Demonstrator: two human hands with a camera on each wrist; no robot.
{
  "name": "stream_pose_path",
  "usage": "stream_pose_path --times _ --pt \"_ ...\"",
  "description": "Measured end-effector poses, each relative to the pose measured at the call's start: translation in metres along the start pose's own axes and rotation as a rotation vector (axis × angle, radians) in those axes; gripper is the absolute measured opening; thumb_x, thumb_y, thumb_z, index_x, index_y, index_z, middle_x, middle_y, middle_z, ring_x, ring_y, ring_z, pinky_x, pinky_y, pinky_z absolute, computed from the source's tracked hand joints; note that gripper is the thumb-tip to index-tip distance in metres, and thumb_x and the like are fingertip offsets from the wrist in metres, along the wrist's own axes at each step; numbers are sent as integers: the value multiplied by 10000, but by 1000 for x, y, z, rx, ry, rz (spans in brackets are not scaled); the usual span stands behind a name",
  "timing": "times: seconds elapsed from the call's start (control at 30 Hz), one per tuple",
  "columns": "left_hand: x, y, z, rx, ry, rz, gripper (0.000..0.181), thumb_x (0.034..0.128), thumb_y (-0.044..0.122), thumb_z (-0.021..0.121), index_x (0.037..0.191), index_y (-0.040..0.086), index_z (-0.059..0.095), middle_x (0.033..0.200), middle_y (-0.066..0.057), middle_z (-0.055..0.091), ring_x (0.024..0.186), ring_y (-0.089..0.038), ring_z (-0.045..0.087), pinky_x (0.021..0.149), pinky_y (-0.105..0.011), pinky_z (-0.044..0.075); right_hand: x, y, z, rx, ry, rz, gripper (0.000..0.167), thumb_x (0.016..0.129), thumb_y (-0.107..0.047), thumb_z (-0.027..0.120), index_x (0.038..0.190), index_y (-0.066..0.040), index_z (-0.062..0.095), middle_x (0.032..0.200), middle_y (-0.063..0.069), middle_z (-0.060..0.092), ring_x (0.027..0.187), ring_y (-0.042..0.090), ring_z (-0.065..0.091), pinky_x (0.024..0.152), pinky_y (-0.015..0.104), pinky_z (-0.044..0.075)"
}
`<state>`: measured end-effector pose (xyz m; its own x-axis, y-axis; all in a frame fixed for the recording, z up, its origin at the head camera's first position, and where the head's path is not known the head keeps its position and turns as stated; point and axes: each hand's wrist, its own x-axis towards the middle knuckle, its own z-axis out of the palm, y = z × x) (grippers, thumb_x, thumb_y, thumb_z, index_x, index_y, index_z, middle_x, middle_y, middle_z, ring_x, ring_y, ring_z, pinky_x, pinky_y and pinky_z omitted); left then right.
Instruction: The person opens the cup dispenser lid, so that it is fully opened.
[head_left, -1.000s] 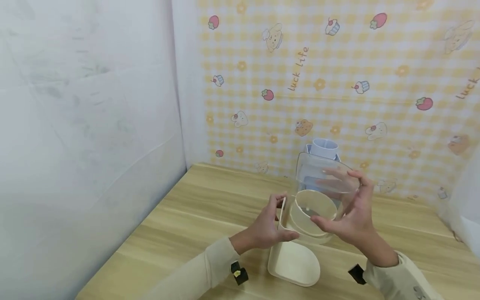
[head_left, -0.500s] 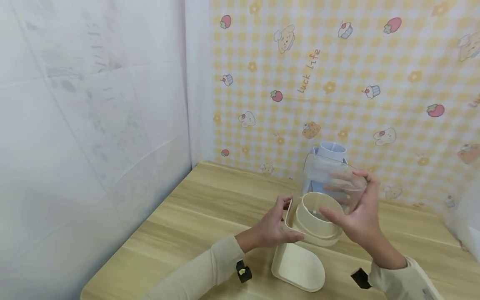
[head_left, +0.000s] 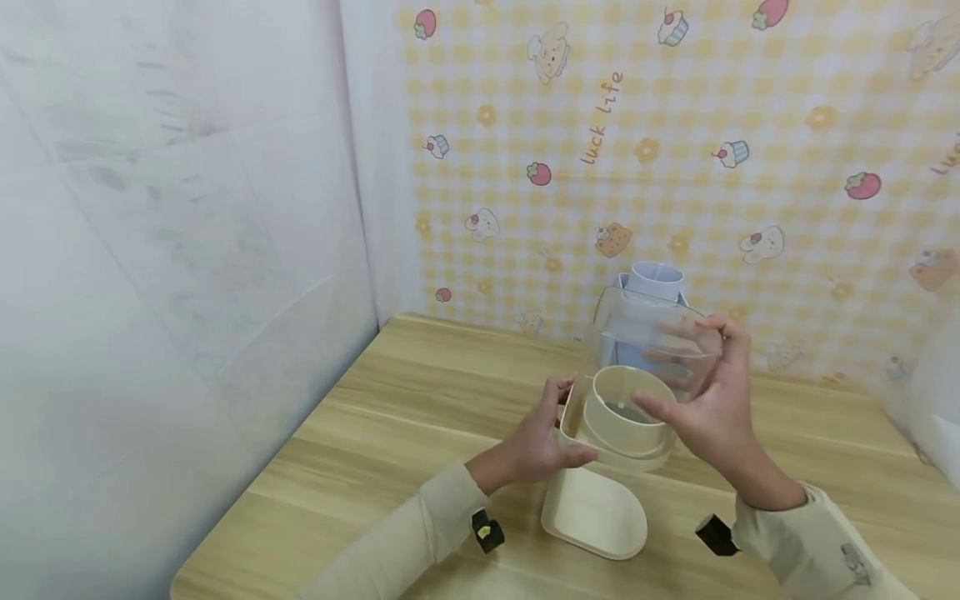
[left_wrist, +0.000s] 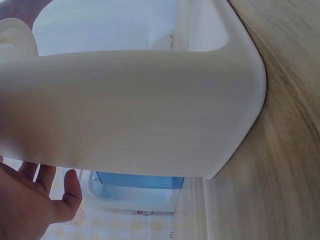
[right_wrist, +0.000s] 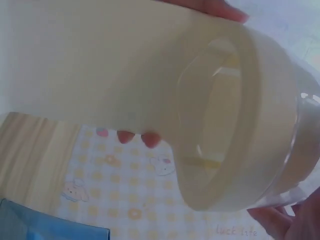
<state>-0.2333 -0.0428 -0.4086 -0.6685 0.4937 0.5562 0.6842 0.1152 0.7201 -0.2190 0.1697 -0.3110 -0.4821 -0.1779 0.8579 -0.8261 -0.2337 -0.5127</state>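
Observation:
A cream plastic stand has a flat rounded base (head_left: 595, 518), a tall upright panel (left_wrist: 150, 115) and a round, open-topped cup-like part (head_left: 622, 429) at the top. My left hand (head_left: 536, 443) grips the panel's upper left edge, thumb in front and fingers behind. Its fingertips (right_wrist: 150, 139) show at the panel's edge in the right wrist view. My right hand (head_left: 716, 408) holds a clear plastic container (head_left: 618, 321) above and behind the cup part, fingers spread along its side. Its thumb lies over the cup's rim; whether it touches is unclear. Part of the container's lower end is hidden.
Behind the hands, a light-blue stand (head_left: 654, 282) of similar shape stands near the back wall. The wooden table (head_left: 352, 442) meets a white sheet (head_left: 187, 250) on the left and a yellow checked cloth (head_left: 480, 183) at the back.
The head view has shifted slightly. Both hands keep their hold, and the stand and clear container stay nearly the same relative to each other.

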Motion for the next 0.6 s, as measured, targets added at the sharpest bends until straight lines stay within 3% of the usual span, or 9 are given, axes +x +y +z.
stream_pose_path --times 0.13,0.4,0.6 --pt "2 1 -3 -7 -10 9 1049 799 818 512 1453 65 188 1336 -186 438 1180 -165 454 858 -255 512 2 -2 3 34 26 0 807 688 141 819 1293 29 296 1307 257 508 1014 263 661 813 292 564" --pt "4 1 -2 -1 -43 -22 1066 805 811 512 1460 49 154 1402 -193 416 1136 -106 499 888 -244 497 3 4 6 101 53 -220 853 619 79 884 1236 131 297 1270 294 513 1023 310 663 802 289 567" --pt "-1 2 0 -4 -17 -28 1116 783 841 497 1480 43 148 1382 -176 437 1161 -122 480 866 -260 496 1 4 9 115 38 -261 846 611 73 886 1225 128 306 1295 301 490 1043 321 636 795 280 566"
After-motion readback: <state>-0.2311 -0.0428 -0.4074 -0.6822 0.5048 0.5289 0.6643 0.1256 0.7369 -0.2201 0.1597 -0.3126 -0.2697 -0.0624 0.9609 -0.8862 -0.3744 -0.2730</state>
